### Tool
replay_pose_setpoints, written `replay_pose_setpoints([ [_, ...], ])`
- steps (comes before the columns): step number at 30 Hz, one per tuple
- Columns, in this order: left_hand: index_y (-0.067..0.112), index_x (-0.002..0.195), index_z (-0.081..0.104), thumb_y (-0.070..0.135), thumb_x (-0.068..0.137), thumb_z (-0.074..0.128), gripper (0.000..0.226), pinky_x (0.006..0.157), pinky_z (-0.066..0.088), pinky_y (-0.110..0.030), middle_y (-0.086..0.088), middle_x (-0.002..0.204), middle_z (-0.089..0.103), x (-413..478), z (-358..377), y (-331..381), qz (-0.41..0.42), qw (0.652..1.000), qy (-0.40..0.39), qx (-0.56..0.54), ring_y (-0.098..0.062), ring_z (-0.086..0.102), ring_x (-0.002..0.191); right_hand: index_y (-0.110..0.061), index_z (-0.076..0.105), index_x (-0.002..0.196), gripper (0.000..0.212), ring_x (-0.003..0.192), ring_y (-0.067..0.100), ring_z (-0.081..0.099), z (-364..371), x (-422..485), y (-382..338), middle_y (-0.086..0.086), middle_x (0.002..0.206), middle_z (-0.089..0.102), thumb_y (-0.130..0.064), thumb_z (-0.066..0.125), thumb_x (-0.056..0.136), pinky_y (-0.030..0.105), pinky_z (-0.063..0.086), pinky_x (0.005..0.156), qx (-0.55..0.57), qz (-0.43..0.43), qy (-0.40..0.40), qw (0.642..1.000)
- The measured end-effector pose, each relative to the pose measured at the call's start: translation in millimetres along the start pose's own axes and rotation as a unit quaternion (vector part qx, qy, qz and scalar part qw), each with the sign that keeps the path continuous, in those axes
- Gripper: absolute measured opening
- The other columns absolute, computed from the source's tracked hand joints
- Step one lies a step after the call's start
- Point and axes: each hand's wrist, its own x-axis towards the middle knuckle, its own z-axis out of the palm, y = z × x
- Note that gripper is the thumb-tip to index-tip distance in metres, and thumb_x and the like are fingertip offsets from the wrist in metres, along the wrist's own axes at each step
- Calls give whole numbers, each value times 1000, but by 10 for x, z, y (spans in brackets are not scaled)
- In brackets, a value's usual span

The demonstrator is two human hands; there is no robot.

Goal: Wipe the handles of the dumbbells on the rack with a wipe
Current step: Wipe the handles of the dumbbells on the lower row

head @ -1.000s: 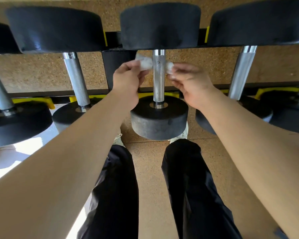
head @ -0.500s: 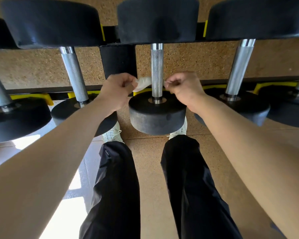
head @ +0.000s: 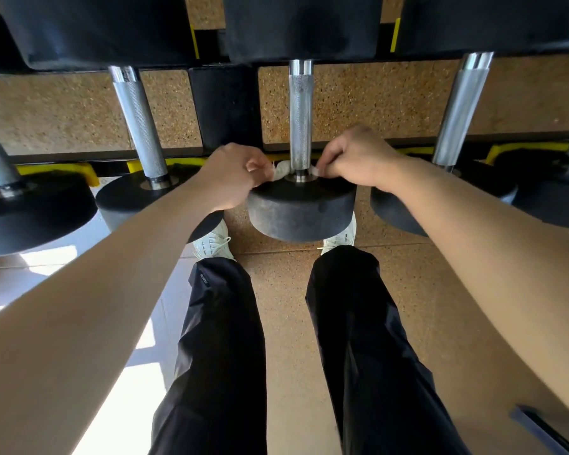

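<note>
A dumbbell with a knurled silver handle [head: 299, 116] and black round heads lies on the rack straight ahead of me. A white wipe [head: 281, 168] is looped behind the near end of that handle, just above the near head [head: 301, 208]. My left hand [head: 235, 174] pinches the wipe's left end. My right hand [head: 355, 157] pinches its right end, of which only a small tip shows. Both hands sit right beside the handle, one on each side.
More dumbbells flank it: handles to the left [head: 138, 123] and right [head: 460, 106], with others at both frame edges. The black rack has yellow cradles [head: 79, 169]. My black-trousered legs and white shoes [head: 212, 241] stand on speckled cork-coloured floor below.
Both hands have slid the wipe along the middle handle, from near its far end down to its near end by the head.
</note>
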Motion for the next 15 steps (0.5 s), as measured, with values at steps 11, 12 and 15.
replay_pose_setpoints([
  [11, 16, 104, 65, 28, 103, 57, 15, 87, 37, -32, -4, 104, 64, 93, 13, 99, -26, 995, -40, -84, -21, 55, 102, -22, 73, 87, 6, 82, 10, 65, 83, 59, -9, -6, 82, 69, -18, 78, 85, 18, 42, 65, 9, 10, -8, 1000],
  [12, 16, 104, 65, 26, 103, 56, 13, 86, 38, -31, -3, 101, 63, 67, -9, 78, -19, 994, -29, -106, -19, 55, 99, -19, 73, 87, 6, 83, 12, 65, 108, 93, -39, -4, 85, 69, -16, 77, 85, 18, 42, 63, -2, 12, -3, 1000],
  [15, 18, 94, 66, 22, 103, 55, 15, 75, 42, -29, 1, 86, 62, 132, 6, 117, -37, 981, 41, -187, -14, 54, 81, -15, 73, 89, 5, 79, 6, 62, 21, 74, -38, -4, 86, 69, -10, 72, 87, 15, 42, 56, 83, 36, 24, 996],
])
